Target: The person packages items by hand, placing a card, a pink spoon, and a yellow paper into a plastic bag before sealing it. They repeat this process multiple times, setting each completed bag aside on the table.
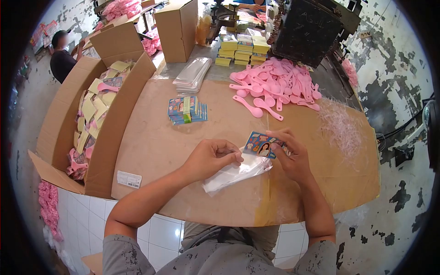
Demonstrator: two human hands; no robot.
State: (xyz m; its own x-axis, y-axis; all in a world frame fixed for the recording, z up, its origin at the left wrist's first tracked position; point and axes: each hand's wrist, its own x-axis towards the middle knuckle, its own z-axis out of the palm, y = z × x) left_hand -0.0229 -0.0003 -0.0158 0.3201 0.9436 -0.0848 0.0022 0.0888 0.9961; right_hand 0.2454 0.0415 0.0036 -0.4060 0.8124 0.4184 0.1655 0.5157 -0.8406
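My right hand [293,156] holds a blue printed card [260,145] with a picture of a person on it, thumb in front and fingers behind. Just left of the card, my left hand [214,156] is closed in a pinch at the opening edge of a clear plastic bag [238,173]. The bag lies on the cardboard-covered table [156,151], under both hands. Beyond my left hand sits a stack of similar blue cards [188,110], partly wrapped by a green-yellow band. A heap of pink plastic spoons [279,85] lies farther back on the right.
Flat clear bags [192,75] are piled at the back, near bundled yellow-edged cards [238,46]. On the left stands an open carton [114,110] with packed cards and spoons. Shredded plastic [341,130] lies at right. A black machine [307,30] and another person [63,57] are farther off.
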